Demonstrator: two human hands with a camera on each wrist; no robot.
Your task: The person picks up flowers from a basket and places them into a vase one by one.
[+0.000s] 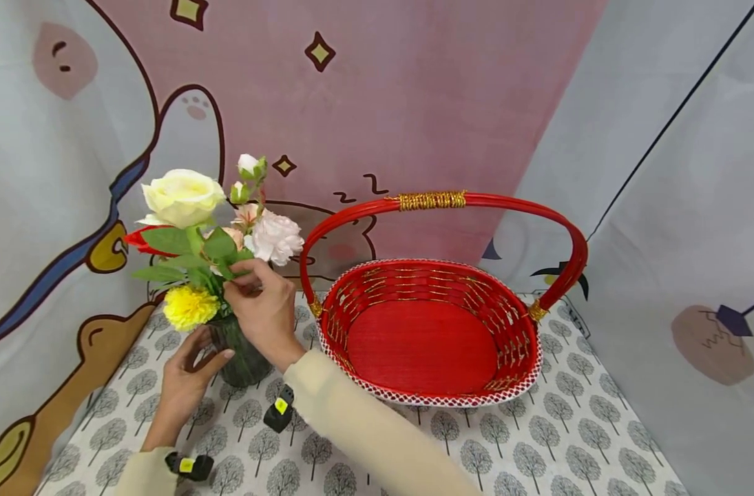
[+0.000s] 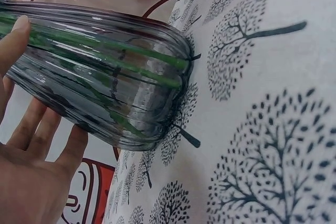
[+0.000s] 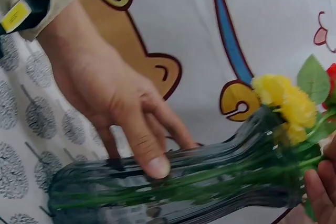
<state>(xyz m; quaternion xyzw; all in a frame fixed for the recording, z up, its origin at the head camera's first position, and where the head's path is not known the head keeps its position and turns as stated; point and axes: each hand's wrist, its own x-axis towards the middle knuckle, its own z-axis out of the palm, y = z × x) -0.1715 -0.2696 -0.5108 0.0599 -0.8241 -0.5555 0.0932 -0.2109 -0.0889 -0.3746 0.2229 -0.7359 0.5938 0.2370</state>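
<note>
On the table stands a ribbed, smoky glass vase [image 1: 246, 365] with green stems [image 2: 121, 66] inside it. My left hand [image 1: 183, 382] holds the vase at its left side, thumb across the front and fingers toward the back. Above the rim, my right hand [image 1: 265, 306] pinches a flower stem among the leaves; part of the grip is hidden by foliage. A yellow pompom flower [image 1: 191, 308] hangs low at the left of the bunch. Higher up are a cream rose [image 1: 183, 198], a red flower [image 1: 146, 241], a pale pink bloom [image 1: 275, 238] and white buds [image 1: 248, 164].
Right of the vase sits a red woven oval basket [image 1: 423, 344] with a tall arched handle [image 1: 513, 202] wrapped in gold. A tree-print cloth [image 1: 494, 441] covers the table. Behind hangs a cartoon-print curtain [image 1: 426, 103]. My right forearm [image 1: 377, 427] passes in front of the basket's left side.
</note>
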